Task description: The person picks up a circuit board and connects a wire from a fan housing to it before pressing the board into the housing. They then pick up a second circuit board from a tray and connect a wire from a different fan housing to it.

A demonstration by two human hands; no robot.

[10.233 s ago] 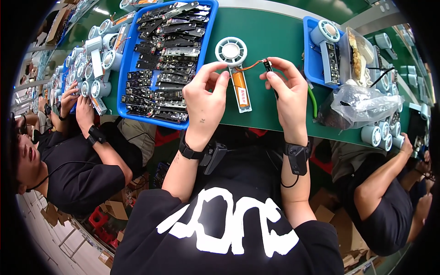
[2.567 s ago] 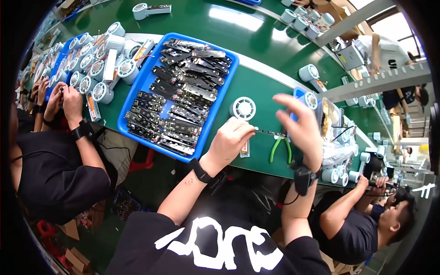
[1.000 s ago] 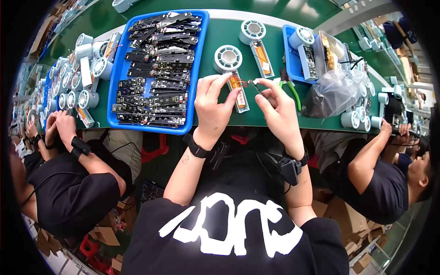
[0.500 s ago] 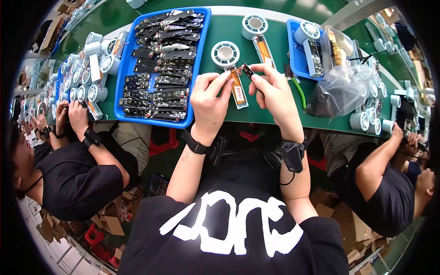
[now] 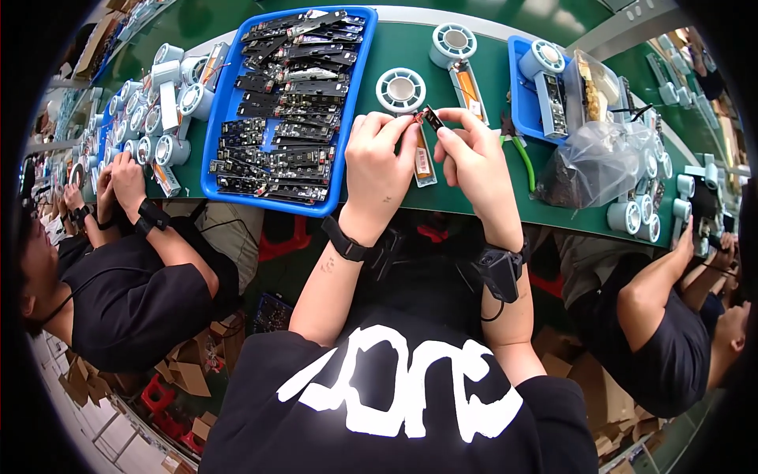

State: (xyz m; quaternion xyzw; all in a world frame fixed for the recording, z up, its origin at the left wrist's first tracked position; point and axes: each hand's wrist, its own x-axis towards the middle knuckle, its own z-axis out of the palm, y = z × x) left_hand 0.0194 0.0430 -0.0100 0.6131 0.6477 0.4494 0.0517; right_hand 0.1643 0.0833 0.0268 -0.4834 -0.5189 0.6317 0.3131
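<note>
My left hand (image 5: 379, 162) pinches thin red wires (image 5: 418, 117) between thumb and fingertips. In my right hand (image 5: 478, 162), a small black circuit board (image 5: 433, 118) is held upright by thumb and forefinger. The wire ends are right against the board's edge; whether they are plugged in is too small to tell. Beneath both hands lies a light-blue fan body (image 5: 400, 90) with a round ringed head. Its opened handle holds an orange battery (image 5: 424, 162) with a white label, partly covered by my left fingers.
A blue tray (image 5: 369, 47) of circuit boards stands left. Behind lies another fan body (image 5: 453, 43). Green-handled pliers (image 5: 521, 150), a smaller blue tray (image 5: 517, 79) and a clear plastic bag (image 5: 588, 162) are at right. Co-workers sit either side, with fan bodies (image 5: 178, 103) piled at left.
The whole view has shifted slightly. My left hand has come closer to my right, bringing the wires against the board. The fan body stays on the table.
</note>
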